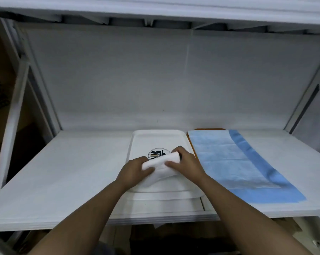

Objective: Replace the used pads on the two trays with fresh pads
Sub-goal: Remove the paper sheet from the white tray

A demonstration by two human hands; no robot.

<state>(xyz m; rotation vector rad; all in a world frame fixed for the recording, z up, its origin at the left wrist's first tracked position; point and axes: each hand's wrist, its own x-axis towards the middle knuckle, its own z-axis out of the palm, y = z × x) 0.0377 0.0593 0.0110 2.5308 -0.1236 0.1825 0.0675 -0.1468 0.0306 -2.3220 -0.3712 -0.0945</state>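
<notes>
White shelf (67, 173) inside a metal rack, pale back wall, cardboard boxes dim at far left; left part of the shelf bare. Centre: white tray (146, 140) w/ a round dark logo (156, 153) partly showing, near edge of the tray close to the shelf front. Over the tray both hands work one folded white pad (161, 167). Left hand (135, 170) grips the pad's left end, fingers curled on top, thumb side under; right hand (185, 162) pinches the right end where it's rolled or folded over. Pad is bunched, lower part resting on the tray, upper part lifted & covering the logo's bottom edge. Can't tell if it's the used one or a fresh one; prob. a fresh pad being opened, since the tray floor shows bare around it. Right of that: blue pad (229, 162) spread flat over a 2nd tray (209, 129), only an orange rim showing at the far end; blue pad overhangs toward the shelf front, darker strip along its right side. To do this step well: pull ends apart evenly, keep the pad low over the tray, line one edge w/ the far rim first, then smooth toward the front so no creases & corners sit inside the lip.
</notes>
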